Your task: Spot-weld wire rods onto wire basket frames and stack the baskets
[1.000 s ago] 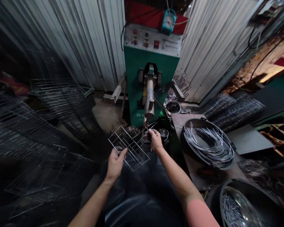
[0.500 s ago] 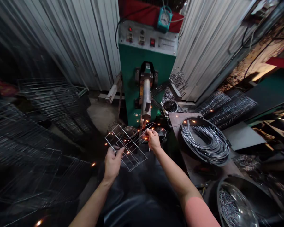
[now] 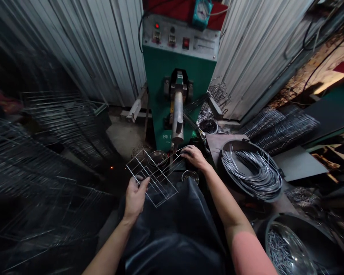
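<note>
A wire grid frame (image 3: 156,179) is tilted in front of the green machine (image 3: 177,61). My left hand (image 3: 136,194) grips its left side, thumb on top of the wires. The frame's far right part reaches under the machine's metal cylinder (image 3: 177,118) and its electrode tip. My right hand (image 3: 192,156) is just right of that tip, fingers bent and close together over the end of the wires; what its fingertips hold is too small to make out.
Stacked wire racks (image 3: 65,122) fill the left side. At the right, a round pan (image 3: 227,179) holds bent wires, and a bowl (image 3: 299,248) holds short metal pieces. Small dishes stand below the electrode. A dark apron (image 3: 172,236) covers my lap.
The burst of sparks around the electrode has gone, leaving a faint glow at the left. My right hand has moved right and slightly up. My left hand keeps its hold on the frame.
</note>
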### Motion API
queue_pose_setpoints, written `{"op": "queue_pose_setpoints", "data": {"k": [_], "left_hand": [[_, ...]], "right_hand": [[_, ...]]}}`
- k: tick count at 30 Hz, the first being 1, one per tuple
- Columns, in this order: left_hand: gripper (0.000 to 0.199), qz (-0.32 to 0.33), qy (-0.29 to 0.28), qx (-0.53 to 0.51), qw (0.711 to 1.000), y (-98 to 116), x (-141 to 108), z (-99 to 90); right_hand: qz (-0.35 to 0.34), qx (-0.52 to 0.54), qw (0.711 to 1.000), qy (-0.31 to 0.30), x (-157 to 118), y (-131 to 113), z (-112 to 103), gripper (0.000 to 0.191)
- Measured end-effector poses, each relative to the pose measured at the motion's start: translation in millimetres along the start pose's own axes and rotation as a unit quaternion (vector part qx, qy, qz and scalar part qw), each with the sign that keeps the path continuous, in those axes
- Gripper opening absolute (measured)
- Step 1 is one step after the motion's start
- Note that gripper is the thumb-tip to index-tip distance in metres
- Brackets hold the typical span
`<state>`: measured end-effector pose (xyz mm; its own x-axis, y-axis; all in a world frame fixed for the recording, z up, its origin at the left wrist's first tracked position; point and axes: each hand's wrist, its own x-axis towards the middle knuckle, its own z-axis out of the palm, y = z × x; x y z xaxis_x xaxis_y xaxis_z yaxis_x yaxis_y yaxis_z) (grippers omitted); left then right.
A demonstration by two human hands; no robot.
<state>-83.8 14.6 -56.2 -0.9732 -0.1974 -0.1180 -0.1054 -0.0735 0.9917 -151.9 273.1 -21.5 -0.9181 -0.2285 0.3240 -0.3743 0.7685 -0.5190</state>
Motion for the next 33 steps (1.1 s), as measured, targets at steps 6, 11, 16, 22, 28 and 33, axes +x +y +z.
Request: {"op": "queue_pose_setpoints", "data": {"k": [6, 11, 16, 22, 28, 33], "left_hand": [[0.037, 0.009, 0.018, -0.026, 0.999, -5.1, 3.1, 0.1], [0.036, 0.029, 0.026, -0.021, 0.999, -4.7, 9.5, -0.1], [0.038, 0.013, 0.032, -0.073, 0.997, -2.5, 20.8, -1.1], [0.039, 0.001, 0.031, -0.087, 0.996, 4.7, 26.3, -0.3], [0.041, -0.008, 0.014, -0.084, 0.996, 7.5, 36.4, -2.6], [0.044, -0.023, -0.053, -0.095, 0.994, -0.8, 35.9, -14.0]], "right_hand": [[0.023, 0.03, 0.998, -0.044, 3.4, 2.3, -2.7, 0.009], [0.026, 0.028, 0.999, -0.024, 5.2, -0.3, 1.1, 0.008], [0.033, -0.006, 0.999, -0.018, 16.9, -3.9, 7.2, 0.01], [0.052, -0.006, 0.998, -0.024, 22.4, -5.6, 9.0, 0.012], [0.071, 0.002, 0.997, 0.002, 21.7, -3.4, 13.0, 0.011], [0.04, 0.039, 0.997, 0.055, 1.6, -23.0, 0.2, 0.015]]}}
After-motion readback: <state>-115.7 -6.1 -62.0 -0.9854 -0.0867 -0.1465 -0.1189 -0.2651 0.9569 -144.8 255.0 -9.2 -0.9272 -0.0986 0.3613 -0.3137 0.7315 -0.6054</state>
